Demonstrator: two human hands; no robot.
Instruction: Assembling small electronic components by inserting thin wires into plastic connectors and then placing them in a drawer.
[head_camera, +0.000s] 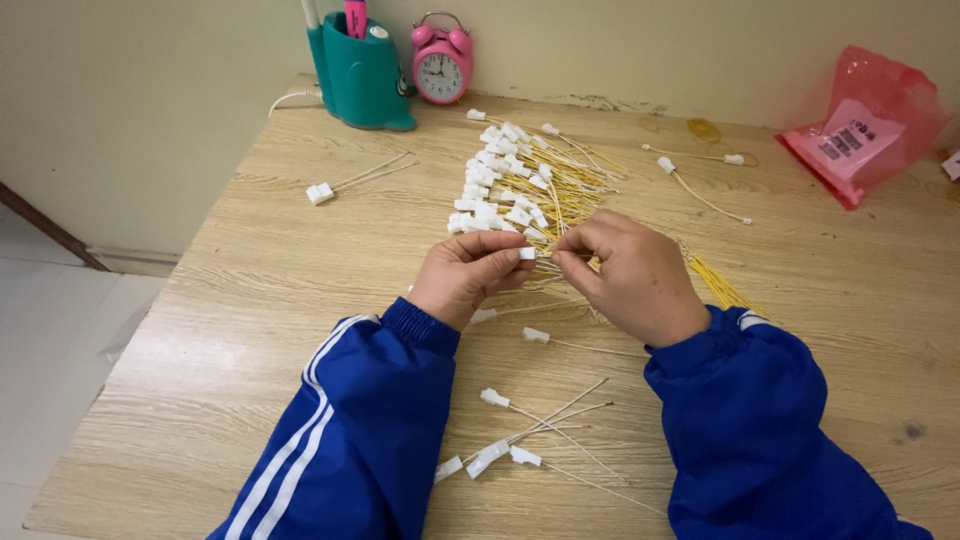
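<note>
Pinching a small white plastic connector (527, 253) in the left hand (466, 277), above the pale wood-grain tabletop (260, 290), just in front of the heap of yellow wires with white plugs (520, 190). Feeding a thin yellow wire (552, 257) toward it with the right hand (630, 275), fingertips clenched on the strand. Likely handling as feather-light, rigid at the housing and floppy along the wire; probably gripping best on the connector's flat sides and close behind the wire's end.
</note>
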